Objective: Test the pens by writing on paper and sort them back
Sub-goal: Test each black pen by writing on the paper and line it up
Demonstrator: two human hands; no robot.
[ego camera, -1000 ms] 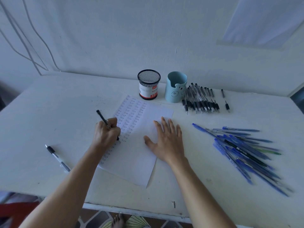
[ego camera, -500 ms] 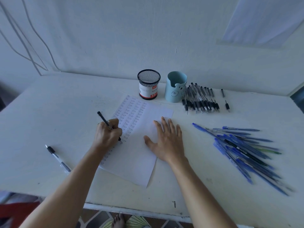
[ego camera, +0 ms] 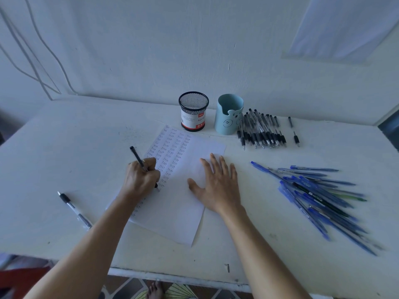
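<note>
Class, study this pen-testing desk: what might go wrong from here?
The left hand, gripping the black pen, lies over written rows of the paper, so ink may smear. The lone pen lies beside the left forearm near the front edge of the table; a nudge might knock it off.

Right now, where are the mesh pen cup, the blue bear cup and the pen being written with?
mesh pen cup (ego camera: 192, 120): head view, white label on its wall.
blue bear cup (ego camera: 224, 127): head view, lower front wall.
black pen (ego camera: 137, 156): head view, upper barrel.
</note>
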